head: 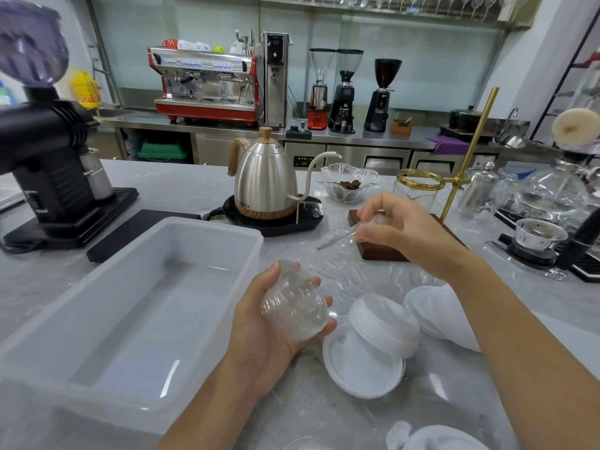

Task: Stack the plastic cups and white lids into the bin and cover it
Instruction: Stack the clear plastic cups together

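Clear plastic cup (pixel 293 305) cradled on its side in the left hand (pixel 269 323), fingers curled round it, just right of the open white bin (pixel 227 251). Second clear cup (pixel 354 232) pinched at the rim by the right hand (pixel 402 228), raised above the counter beyond. White lids (pixel 373 339) lying loose and overlapping beside the left hand, more under the right forearm. Steel kettle (pixel 264 180) on its black base behind the bin; glass bowl (pixel 349 183) and brass stand (pixel 467 154) beyond the right hand; black grinder (pixel 48 164) far left. Pale marbled counter (pixel 324 410). Red coffee machine (pixel 204 82) on the steel back bench.
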### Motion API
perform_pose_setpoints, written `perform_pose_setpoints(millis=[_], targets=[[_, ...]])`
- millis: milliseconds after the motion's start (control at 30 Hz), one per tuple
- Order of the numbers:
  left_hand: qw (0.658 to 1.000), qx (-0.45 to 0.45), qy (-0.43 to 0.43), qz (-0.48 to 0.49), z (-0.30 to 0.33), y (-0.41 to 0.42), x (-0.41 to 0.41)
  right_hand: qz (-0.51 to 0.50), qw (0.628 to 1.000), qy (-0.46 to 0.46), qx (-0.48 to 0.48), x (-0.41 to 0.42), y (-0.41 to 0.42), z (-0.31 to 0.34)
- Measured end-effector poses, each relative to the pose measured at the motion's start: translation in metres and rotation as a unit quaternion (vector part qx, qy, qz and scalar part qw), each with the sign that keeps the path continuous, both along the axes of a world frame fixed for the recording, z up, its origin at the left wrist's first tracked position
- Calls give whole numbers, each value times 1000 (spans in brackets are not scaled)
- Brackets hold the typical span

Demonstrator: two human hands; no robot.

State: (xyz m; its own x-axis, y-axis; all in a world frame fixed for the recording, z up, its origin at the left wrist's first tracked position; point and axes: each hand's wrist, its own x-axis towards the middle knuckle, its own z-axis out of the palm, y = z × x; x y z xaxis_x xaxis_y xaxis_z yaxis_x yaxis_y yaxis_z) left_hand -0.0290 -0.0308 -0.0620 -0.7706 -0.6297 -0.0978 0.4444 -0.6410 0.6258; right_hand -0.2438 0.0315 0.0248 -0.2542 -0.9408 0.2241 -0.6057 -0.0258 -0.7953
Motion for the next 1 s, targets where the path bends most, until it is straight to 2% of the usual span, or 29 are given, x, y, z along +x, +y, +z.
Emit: perform_pose_setpoints(millis=[167, 500, 667, 1000], targets=[[1000, -1, 12, 3, 1, 2, -2, 73, 997, -6, 22, 26, -5, -3], [999, -31, -2, 10, 1, 1, 0, 153, 975, 103, 125, 44, -8, -14], [1000, -30, 4, 9, -1, 0, -2, 167, 966, 148, 128, 51, -5, -8], [999, -38, -11, -11, -6, -2, -2, 132, 968, 168, 134, 52, -8, -14]])
